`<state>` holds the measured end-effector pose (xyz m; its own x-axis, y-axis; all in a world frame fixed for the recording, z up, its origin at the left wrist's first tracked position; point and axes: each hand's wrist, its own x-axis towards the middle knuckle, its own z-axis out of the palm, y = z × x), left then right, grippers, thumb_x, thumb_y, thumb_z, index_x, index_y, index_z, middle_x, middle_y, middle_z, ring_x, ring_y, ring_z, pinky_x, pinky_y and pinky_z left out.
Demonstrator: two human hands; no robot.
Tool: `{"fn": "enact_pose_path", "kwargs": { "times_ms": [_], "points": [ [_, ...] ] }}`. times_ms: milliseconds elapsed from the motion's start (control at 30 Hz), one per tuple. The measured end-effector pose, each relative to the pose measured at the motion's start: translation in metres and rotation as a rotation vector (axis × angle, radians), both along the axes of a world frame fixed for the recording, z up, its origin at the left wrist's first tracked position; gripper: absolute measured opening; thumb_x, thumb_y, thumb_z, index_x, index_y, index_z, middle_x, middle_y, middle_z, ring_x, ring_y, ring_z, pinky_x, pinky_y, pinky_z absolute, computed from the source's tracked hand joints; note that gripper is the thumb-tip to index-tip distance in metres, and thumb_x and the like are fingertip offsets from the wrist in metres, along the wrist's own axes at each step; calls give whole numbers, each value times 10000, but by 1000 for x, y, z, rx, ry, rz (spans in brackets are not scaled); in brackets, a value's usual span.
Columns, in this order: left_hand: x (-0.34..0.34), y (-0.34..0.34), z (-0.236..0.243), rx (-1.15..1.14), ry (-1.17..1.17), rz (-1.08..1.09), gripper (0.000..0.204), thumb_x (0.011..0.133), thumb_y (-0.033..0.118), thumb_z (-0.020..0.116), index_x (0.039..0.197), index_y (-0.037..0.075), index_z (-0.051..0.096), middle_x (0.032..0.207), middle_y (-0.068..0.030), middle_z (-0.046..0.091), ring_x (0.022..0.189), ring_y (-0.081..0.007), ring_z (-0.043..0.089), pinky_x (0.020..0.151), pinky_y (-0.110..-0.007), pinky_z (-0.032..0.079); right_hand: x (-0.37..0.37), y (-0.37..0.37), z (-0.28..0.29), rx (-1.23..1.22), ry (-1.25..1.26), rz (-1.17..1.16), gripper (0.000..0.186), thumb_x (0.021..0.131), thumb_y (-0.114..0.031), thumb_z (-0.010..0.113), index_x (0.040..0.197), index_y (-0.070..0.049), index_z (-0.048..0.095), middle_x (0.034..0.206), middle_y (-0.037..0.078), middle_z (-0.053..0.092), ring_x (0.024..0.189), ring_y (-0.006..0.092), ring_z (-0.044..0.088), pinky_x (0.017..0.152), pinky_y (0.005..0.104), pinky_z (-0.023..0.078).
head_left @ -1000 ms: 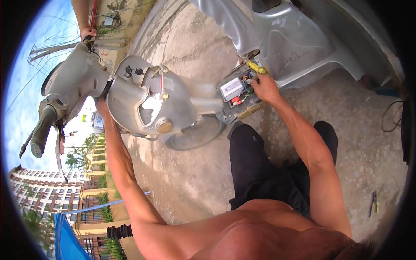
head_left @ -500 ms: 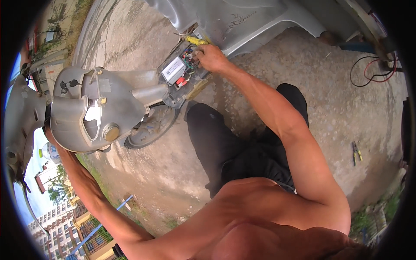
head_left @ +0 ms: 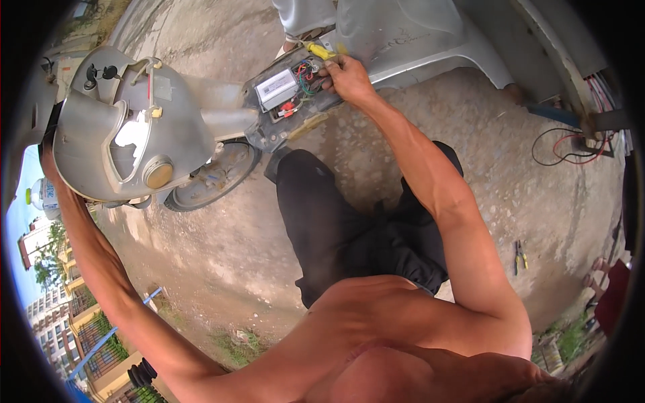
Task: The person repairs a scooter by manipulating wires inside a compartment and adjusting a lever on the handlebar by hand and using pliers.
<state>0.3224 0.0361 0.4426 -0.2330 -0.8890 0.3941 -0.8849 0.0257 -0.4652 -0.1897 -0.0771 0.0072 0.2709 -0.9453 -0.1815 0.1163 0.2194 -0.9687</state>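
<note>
Brightly lit by outdoor daylight, strongest at the left rim around the pale blue sky [head_left: 28, 168]. Burnt out to near white through the opening of the curved silver plastic scooter panel [head_left: 176, 117]. Shaded darker across the rough grey-brown concrete ground [head_left: 353, 134] beside the black fabric trousers [head_left: 329, 221]; nearly detailless in their folds. Soft around the thin multicoloured wires [head_left: 308, 79]. Bowed toward the edges, tilting the tall pale apartment building [head_left: 50, 332]; blackened at the corners.

- The scene is viewed from head height, through a wide fisheye lens.
- The lens is pointed downward, with the bare chest [head_left: 376, 312] very near and the scooter [head_left: 228, 122] farther off.
- Corners are rounded off in black.
</note>
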Motion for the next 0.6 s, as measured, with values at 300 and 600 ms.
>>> {"fn": "enact_pose_path", "kwargs": {
  "times_ms": [300, 600],
  "points": [
    [4, -8, -1, -52, 126, 28, 357, 876, 235, 641, 1183, 57, 684, 1138, -132, 707, 1010, -285, 682, 912, -369, 506, 5, -3, -11, -69, 16, 12, 225, 973, -150, 576, 1083, 37, 633, 885, 80, 720, 671, 140, 672, 632, 287, 536],
    [5, -19, 1, -105, 293, 52, 358, 900, 225, 619, 1207, 48, 670, 1163, -130, 699, 1027, -271, 675, 926, -356, 497, 5, 1, -7, -137, 158, 106, 198, 900, -132, 677, 1019, 26, 671, 822, 73, 702, 676, 119, 659, 631, 277, 529]
  ]
}}
